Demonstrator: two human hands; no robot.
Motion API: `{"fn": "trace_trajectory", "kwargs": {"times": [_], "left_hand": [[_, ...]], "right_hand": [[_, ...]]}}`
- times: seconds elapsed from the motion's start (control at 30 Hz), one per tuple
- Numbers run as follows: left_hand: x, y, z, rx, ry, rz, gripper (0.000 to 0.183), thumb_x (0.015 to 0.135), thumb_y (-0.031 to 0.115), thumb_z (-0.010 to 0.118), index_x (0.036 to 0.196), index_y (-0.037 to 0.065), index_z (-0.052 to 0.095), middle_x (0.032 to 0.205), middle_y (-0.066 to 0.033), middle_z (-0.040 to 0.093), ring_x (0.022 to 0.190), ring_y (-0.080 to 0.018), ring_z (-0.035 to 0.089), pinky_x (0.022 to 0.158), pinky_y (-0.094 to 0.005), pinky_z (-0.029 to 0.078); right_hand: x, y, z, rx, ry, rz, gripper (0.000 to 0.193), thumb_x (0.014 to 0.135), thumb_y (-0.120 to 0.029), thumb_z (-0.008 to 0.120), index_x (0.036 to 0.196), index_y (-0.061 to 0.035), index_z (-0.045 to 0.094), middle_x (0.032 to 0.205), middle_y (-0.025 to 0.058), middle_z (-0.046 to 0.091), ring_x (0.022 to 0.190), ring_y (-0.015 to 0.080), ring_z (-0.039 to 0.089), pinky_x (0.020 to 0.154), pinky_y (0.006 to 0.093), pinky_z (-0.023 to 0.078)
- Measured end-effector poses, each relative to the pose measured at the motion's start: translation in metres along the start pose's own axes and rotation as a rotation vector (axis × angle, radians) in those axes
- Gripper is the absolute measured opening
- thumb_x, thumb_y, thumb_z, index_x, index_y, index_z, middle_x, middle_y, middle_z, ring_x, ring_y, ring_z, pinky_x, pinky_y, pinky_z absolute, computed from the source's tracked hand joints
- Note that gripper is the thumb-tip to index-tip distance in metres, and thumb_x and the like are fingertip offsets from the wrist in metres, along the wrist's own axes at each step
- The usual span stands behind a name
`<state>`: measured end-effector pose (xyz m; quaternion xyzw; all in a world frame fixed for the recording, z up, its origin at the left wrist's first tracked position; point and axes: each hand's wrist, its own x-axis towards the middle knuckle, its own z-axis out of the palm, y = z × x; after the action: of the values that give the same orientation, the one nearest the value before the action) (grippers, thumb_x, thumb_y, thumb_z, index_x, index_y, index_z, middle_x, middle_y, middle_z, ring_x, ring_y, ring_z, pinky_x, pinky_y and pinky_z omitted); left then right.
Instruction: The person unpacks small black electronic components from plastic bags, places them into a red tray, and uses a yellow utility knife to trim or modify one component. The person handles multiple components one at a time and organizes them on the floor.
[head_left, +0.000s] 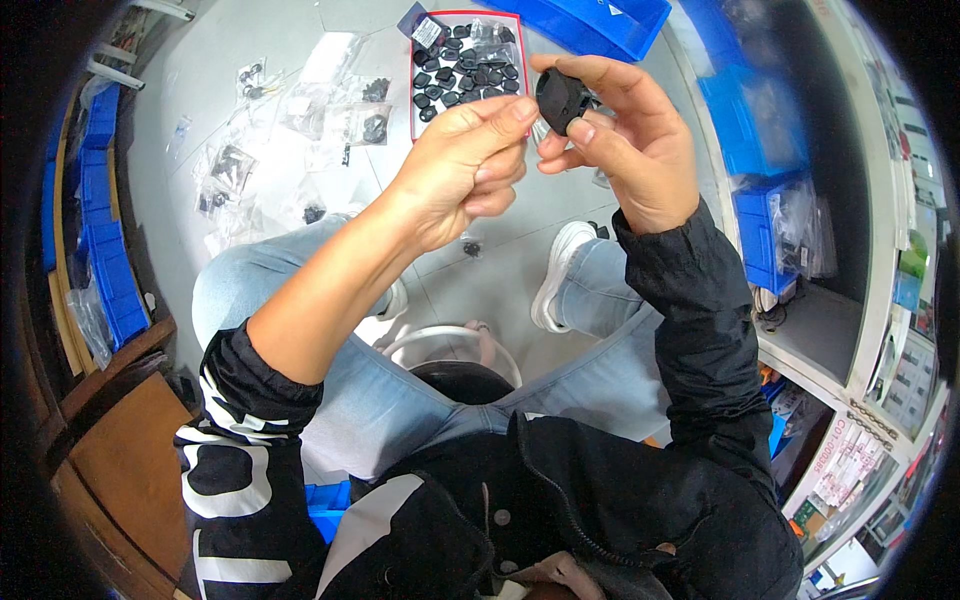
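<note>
The person sits with knees apart over a pale tiled floor (515, 255), both arms reaching forward; the right hand (640, 140) pinches a small black rounded piece (560, 102) between thumb and fingers, the forefinger arched over its top and the thumb pressed to its lower edge; the piece is held up in front of the person, just right of a red-rimmed tray (495, 14) as I see it from here.

The left hand (460, 175) has thumb and forefinger pressed together, the other fingers curled in toward the palm; its fingertips come just beside the black piece, and I cannot tell whether they touch it or grip something thin.

The tray lies on the floor beyond the hands, its white bottom strewn with many similar black pieces, with clear packets among them and a dark card at its upper left corner; to its left, clear plastic bags (325, 110) are spread over the floor, some with dark parts inside; a long blue bin (600, 25) stands beyond the tray to the right.

More blue bins (755, 235) line the shelving at the person's right; others (110, 250) stand along the left; a white shoe (562, 275) shows below the right hand, under pale blue jeans (600, 290).
</note>
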<state>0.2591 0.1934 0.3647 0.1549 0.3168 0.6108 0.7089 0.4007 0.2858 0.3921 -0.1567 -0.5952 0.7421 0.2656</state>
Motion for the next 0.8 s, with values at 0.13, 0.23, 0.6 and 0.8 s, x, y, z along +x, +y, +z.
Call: {"fn": "trace_trajectory", "kwargs": {"times": [0.13,0.23,0.6,0.8], "left_hand": [[-0.001,0.003,-0.002,-0.043,-0.086,-0.004,0.017,0.088,0.023,0.054,0.091,0.006,0.052,0.050,0.0067,0.034,0.039,0.0001,0.027,0.032,-0.0154,0.020],[-0.001,0.007,-0.001,0.002,-0.077,0.070,0.017,0.088,0.022,0.055,0.091,0.006,0.053,0.052,0.0059,0.039,0.039,0.0001,0.027,0.032,-0.0153,0.020],[-0.002,0.008,0.004,0.486,0.087,0.278,0.020,0.085,0.016,0.059,0.099,0.002,0.056,0.061,0.0038,0.053,0.038,0.0010,0.028,0.033,-0.0161,0.019],[-0.002,0.011,0.002,0.406,0.068,0.266,0.021,0.084,0.016,0.059,0.099,0.001,0.056,0.064,0.0024,0.055,0.038,0.0008,0.028,0.033,-0.0162,0.020]], "right_hand": [[-0.001,0.000,0.000,-0.076,-0.072,0.013,0.039,0.079,0.004,0.054,0.116,0.0004,0.045,0.122,0.0138,0.049,0.072,0.0119,0.059,0.063,0.0259,0.052],[-0.001,0.001,0.004,-0.078,-0.034,0.035,0.037,0.079,0.003,0.053,0.115,0.0009,0.046,0.118,0.0134,0.051,0.069,0.0110,0.057,0.061,0.0261,0.052],[-0.002,0.002,-0.003,0.180,-0.025,0.342,0.023,0.083,-0.014,0.045,0.097,0.0015,0.053,0.070,0.0126,0.058,0.053,0.0149,0.054,0.052,0.0298,0.051],[-0.002,0.003,-0.003,0.197,0.032,0.348,0.016,0.081,-0.007,0.046,0.093,0.0009,0.054,0.071,0.0118,0.058,0.054,0.0132,0.054,0.051,0.0302,0.051]]}}
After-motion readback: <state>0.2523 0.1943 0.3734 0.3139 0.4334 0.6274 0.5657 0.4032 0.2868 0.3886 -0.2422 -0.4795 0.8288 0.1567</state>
